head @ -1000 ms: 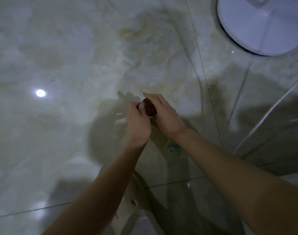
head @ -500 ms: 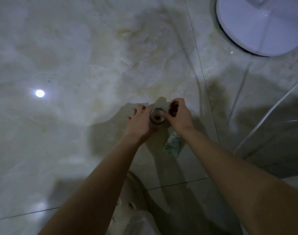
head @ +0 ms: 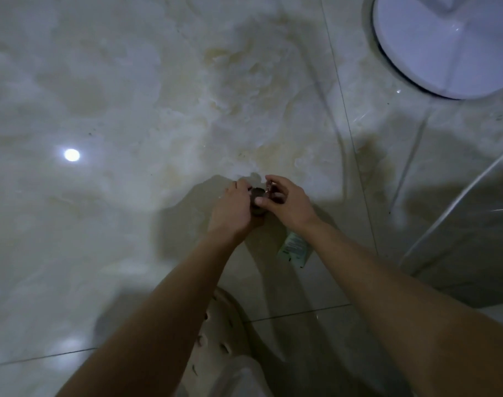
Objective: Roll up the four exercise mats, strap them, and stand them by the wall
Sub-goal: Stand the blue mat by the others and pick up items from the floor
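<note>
Close together mid-frame, left hand grips one dark jar; right hand pinches its top. One tube below.

Bare forearms, beige perforated clog

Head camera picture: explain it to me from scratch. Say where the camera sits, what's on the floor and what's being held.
No machine here: these are a person's two bare arms, seen from a camera worn on the head, looking down. The left hand and right hand meet over a glossy tiled floor, their fingers curled round a small dark round object; what it is, I cannot tell. On the floor lie a small green-and-white tube and, nearer the person, a beige perforated slipper. A white round base stands at the upper right.
</note>
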Available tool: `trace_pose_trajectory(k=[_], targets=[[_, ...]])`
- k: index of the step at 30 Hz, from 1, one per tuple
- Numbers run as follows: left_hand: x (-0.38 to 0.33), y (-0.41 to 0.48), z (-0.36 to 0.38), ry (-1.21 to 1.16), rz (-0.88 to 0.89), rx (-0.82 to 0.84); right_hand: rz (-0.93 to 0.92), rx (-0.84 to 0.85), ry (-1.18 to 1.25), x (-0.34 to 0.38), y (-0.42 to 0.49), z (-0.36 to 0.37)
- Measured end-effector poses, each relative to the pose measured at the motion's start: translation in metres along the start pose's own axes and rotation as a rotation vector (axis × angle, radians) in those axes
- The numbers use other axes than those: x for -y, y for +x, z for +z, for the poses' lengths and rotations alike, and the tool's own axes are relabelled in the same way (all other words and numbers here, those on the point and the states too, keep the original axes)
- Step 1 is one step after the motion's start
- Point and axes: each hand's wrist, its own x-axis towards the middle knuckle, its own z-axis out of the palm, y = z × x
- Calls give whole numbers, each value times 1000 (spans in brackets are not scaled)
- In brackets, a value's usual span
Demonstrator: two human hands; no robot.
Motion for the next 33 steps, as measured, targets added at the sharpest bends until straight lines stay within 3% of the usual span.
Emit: trace_pose_trajectory(k=[6,10,15,20,25,28,33], targets=[[18,-7,-29,-111,37,-172,-178,68,40,16,-2,12],[27,-17,-41,-65,56,-157,-222,147,54,35,-4,19],[32,-23,-54,-107,-49,-222,-360,282,-267,50,-9,32],[38,-26,-64,-344,-75,-198,-359,288,-272,59,-6,33],[49,-35,-73,-893,-108,30,-369,287,-293,62,-4,34],[43,-36,-77,-1209,-177,74,-363,237,-248,63,-10,40],[39,-37,-68,-1055,-265,-117,-375,227,-248,65,-24,53]])
